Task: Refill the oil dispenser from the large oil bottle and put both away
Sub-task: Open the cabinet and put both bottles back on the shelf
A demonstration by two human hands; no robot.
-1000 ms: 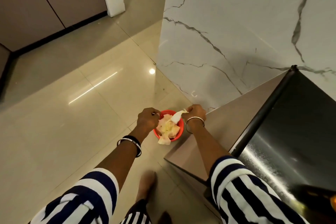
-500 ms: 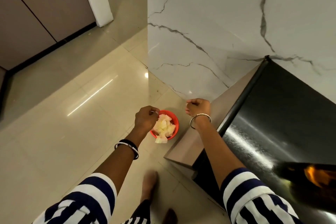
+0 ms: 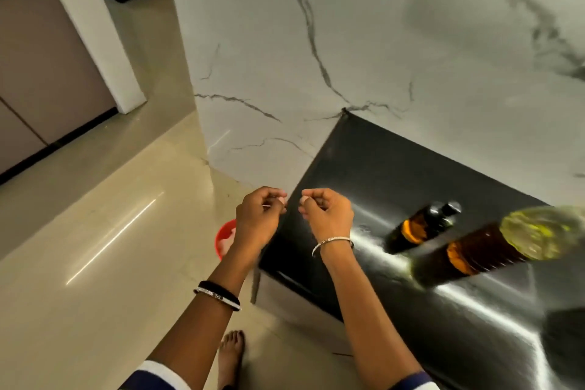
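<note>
I see a white marble wall (image 3: 348, 41) rising just beyond the fingers and a glossy beige floor (image 3: 95, 231) spreading off to their left. A red bowl (image 3: 222, 236) sits on that floor under the left hand (image 3: 258, 218), which covers most of it. A bare foot (image 3: 231, 355) stands on the floor well short of the fingers. The black bench (image 3: 395, 168) begins right under the right hand (image 3: 327, 215), its corner meeting the wall beyond.

Both hands hang side by side, close but not touching. On each the fingers are curled in with the tips drawn together, and I can see nothing held in either.

The oil dispenser (image 3: 421, 228), dark amber with a black top, stands on the bench to the right of the right fingers, apart from them. The large oil bottle (image 3: 493, 247) stands just past it, farther right still, blurred, with yellow oil showing in its upper part. Nothing lies between the right fingers and the dispenser but bare bench
</note>
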